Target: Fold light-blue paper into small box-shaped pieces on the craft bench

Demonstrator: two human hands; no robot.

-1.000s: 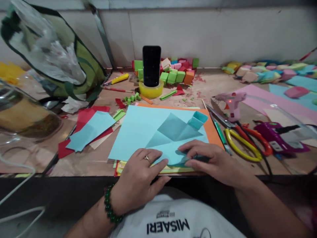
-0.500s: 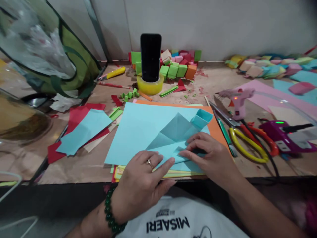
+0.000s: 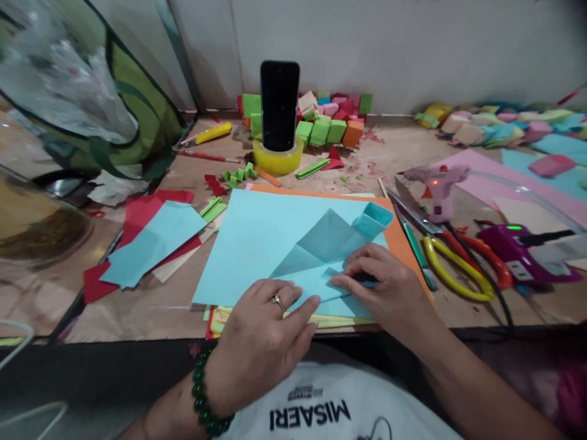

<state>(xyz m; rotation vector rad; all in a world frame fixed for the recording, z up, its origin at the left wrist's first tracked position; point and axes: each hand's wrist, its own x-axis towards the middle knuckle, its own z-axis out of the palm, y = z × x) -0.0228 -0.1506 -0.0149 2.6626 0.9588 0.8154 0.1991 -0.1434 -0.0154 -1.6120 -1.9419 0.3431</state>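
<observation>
Beyond the folded blue paper (image 3: pixel 328 235), a phone (image 3: pixel 279 105) partly hides coloured cubes (image 3: pixel 337 131).

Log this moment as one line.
left hand grip: on folded blue paper | right hand grip: touching its fold | on the right: scissors, pink glue gun

Folded paper (image 3: pixel 321 241) is right under the fingers (image 3: pixel 303 310), on a stack of sheets (image 3: pixel 238 244). Scissors (image 3: pixel 463 253) and glue gun (image 3: pixel 444 190) off to their right, scraps (image 3: pixel 156 241) left (bag (image 3: pixel 156 119) further back that way), phone (image 3: pixel 279 104) in a tape roll (image 3: pixel 275 162) beyond.
</observation>
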